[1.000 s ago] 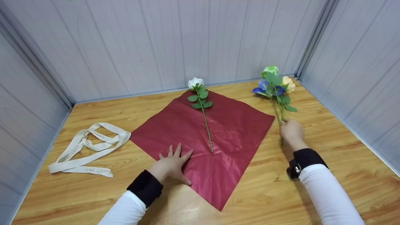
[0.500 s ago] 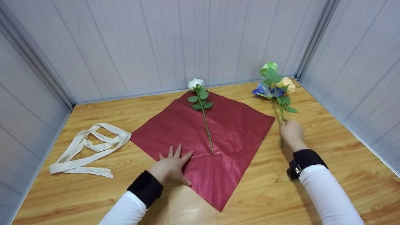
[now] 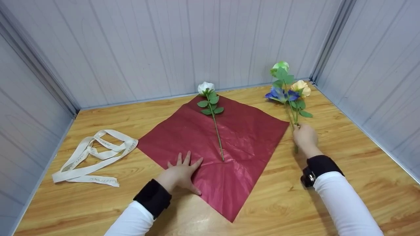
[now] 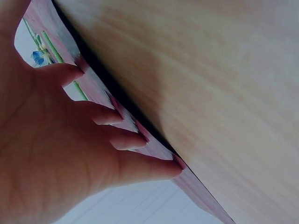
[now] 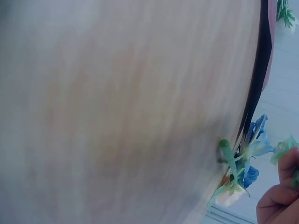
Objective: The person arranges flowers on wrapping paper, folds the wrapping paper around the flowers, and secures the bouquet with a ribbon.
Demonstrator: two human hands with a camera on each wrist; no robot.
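My left hand lies with spread fingers on the left edge of a dark red sheet of wrapping paper. On that sheet rests a white rose with a long green stem. At the right, my right hand pinches the stem of a pale green rose, whose head is raised. Beneath it lie a blue flower and a peach flower, their stems passing beside the hand. The right wrist view shows my right-hand fingers near the blue flower; which stems they touch is partly hidden.
A cream ribbon with printed letters lies in loose loops at the left of the wooden table. Panelled walls enclose the back and both sides.
The green rose's head has risen and shifted slightly left, away from the blue and peach flowers. My right hand has barely moved; the left hand stays on the paper.
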